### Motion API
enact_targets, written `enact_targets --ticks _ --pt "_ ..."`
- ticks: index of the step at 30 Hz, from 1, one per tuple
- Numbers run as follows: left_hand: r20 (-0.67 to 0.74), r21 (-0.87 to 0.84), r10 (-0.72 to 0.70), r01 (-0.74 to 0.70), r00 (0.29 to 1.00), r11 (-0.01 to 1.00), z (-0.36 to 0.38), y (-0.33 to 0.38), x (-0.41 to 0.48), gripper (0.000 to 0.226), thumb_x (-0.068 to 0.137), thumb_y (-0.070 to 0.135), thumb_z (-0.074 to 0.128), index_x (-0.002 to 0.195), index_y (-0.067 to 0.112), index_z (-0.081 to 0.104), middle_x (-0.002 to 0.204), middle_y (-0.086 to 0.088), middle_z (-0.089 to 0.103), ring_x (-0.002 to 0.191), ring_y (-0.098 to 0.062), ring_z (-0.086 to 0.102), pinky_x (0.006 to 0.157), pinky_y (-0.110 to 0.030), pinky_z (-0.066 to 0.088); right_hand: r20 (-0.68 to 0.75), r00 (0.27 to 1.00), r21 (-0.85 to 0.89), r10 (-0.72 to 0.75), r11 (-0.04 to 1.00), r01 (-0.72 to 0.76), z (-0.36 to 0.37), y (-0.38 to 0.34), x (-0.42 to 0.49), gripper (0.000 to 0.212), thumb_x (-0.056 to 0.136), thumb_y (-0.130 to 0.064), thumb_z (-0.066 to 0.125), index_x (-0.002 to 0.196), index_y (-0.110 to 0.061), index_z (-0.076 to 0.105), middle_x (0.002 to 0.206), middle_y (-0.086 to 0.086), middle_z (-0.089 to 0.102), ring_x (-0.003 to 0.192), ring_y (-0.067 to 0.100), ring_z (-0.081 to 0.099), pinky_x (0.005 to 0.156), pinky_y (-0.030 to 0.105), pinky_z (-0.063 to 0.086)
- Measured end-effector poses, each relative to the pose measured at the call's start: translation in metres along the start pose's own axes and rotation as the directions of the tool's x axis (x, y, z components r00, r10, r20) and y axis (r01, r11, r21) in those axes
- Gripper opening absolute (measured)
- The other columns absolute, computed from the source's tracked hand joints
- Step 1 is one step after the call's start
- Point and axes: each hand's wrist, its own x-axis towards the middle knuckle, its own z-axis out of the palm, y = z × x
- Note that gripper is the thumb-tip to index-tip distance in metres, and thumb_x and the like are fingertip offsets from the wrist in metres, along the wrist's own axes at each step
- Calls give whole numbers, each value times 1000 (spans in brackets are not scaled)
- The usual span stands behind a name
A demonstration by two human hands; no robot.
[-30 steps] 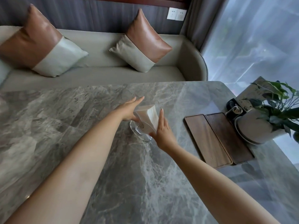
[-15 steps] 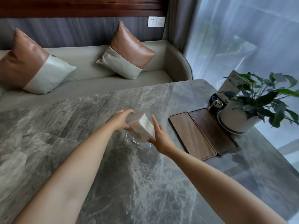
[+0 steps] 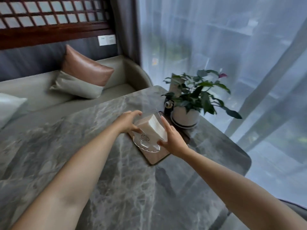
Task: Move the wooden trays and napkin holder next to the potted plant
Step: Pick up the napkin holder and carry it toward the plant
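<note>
— What have you got in your hands?

— My left hand (image 3: 127, 121) and right hand (image 3: 172, 140) clasp the napkin holder (image 3: 149, 131) from either side, tilted, above the wooden trays (image 3: 157, 157).

— Where's the potted plant (image 3: 191, 103)?

— At two o'clock from the holder, near the marble table (image 3: 116, 188)'s far corner. The trays lie just beside its pot.

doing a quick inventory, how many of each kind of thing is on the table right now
napkin holder: 1, held in both hands
wooden trays: at least 1 visible, mostly hidden under the holder
potted plant: 1
small dark object beside the pot: 1
total: 4 seen
</note>
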Motion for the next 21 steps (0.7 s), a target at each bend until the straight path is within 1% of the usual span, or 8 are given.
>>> enact_targets --ticks 3,5,8,10,12,15,17,21 --pt "31 39 77 -78 997 996 20 55 23 82 59 32 85 131 22 48 128 -14 53 118 -29 51 93 -31 42 -47 998 17 43 999 -42 -37 40 -15 96 79 -17 69 148 -31 4 137 14 45 120 30 48 101 38 38" --pt "61 35 124 -126 990 991 36 92 38 83 60 31 85 133 21 46 131 -12 52 119 -29 50 96 -33 42 -84 994 13 72 997 -71 -60 68 -25 95 80 -16 68 148 -30 4 138 15 45 120 30 48 101 37 38" --pt "107 27 182 -185 978 982 64 143 59 83 61 30 85 133 21 45 132 -11 53 119 -28 51 99 -37 43 -138 983 12 118 993 -117 -90 110 -41 92 80 -17 68 148 -27 6 140 15 43 123 30 46 104 40 36" --pt "134 20 207 -211 969 977 84 173 71 85 61 29 84 136 21 43 134 -13 51 121 -29 49 102 -37 42 -172 974 24 148 989 -146 -106 136 -51 92 80 -17 68 148 -25 7 145 15 40 127 31 43 106 42 35" --pt "159 3 228 -231 961 973 102 200 83 86 62 26 85 136 19 43 137 -14 49 125 -30 47 104 -35 39 -195 964 37 179 984 -175 -120 160 -59 92 81 -16 68 148 -26 7 145 14 40 126 31 44 104 42 36" --pt "189 -35 243 -240 952 970 129 231 98 85 63 23 85 137 18 43 140 -13 47 127 -28 45 103 -33 38 -202 950 49 240 971 -234 -135 192 -67 92 82 -15 66 148 -31 5 136 18 46 117 33 49 99 42 40" --pt "205 -55 252 -246 946 968 144 246 108 84 64 23 84 136 19 42 141 -12 46 125 -29 46 100 -35 39 -207 939 51 276 961 -271 -143 210 -71 91 82 -14 65 147 -32 4 129 17 48 112 33 50 94 40 41" --pt "224 -23 275 -277 935 960 164 267 125 82 66 27 83 136 22 41 141 -11 45 127 -29 44 101 -39 40 -214 922 66 324 946 -317 -150 236 -73 92 82 -13 65 147 -34 3 122 17 49 110 34 50 92 42 43"
